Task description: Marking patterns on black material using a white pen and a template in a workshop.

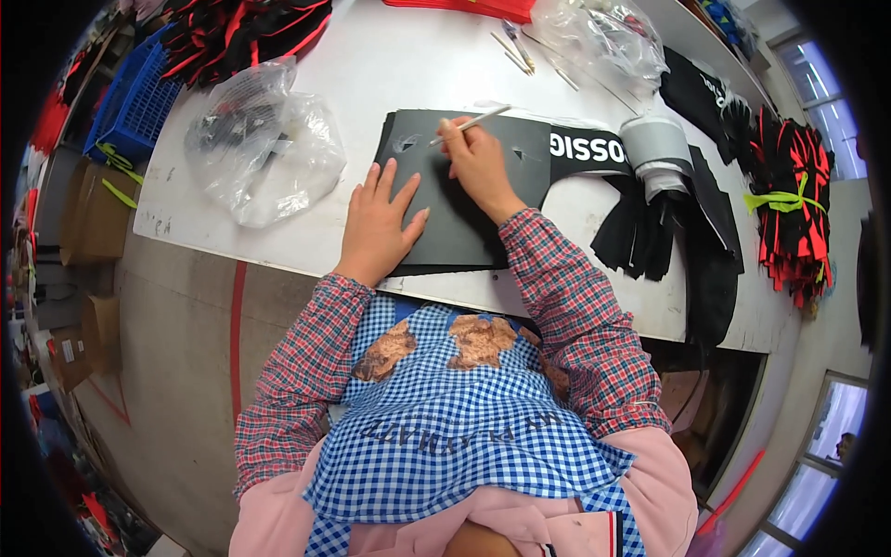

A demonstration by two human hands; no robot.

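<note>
A dark grey flat sheet or template (455, 232) lies on the white table near its front edge, over black pieces whose edges show at its left. My left hand (379, 227) rests flat on the sheet's left part, fingers spread. My right hand (478, 167) pinches a slim white pen (487, 116) over the sheet's upper middle. Small dark triangular notches show in the sheet, with whitish smudges near the left one. To the right, a black fabric strip (585, 148) with white lettering runs from beside the sheet toward a grey-white roll (654, 144).
A clear plastic bag (269, 148) lies left of the sheet; another bag (603, 42) is at the back, near several pens (515, 51). Black fabric pieces (636, 232) hang by the roll. Red-black bundles (794, 213) lie at right. A blue crate (135, 97) stands beyond the left edge.
</note>
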